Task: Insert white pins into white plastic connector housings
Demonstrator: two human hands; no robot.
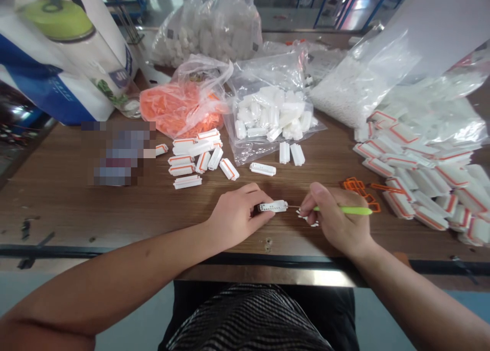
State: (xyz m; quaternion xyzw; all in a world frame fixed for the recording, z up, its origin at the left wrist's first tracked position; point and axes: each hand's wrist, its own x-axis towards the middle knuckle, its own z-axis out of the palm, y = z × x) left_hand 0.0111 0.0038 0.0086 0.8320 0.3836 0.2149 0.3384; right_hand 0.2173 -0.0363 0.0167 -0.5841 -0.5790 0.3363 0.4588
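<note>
My left hand (239, 210) pinches a small white plastic connector housing (273, 206) by its left end, with rows of tiny holes facing up. In my right hand (337, 216) is a thin tool with a lime-green handle (354, 210). Its fine metal tip reaches the right end of the housing; whether it is inserted I cannot tell. Beneath my right fingers lie several tiny white pieces (313, 222). Just beyond my hands, a single white housing (263, 169) rests on the table. Orange rectangular seal rings (358, 186) lie beside my right hand.
White housings with orange seals (417, 172) are heaped at right. A smaller group (197, 152) lies left of centre. Behind stand a bag of orange seals (179, 108), an open bag of white housings (273, 114), a bag of tiny white pieces (344, 93) and a green-lidded bottle (92, 55).
</note>
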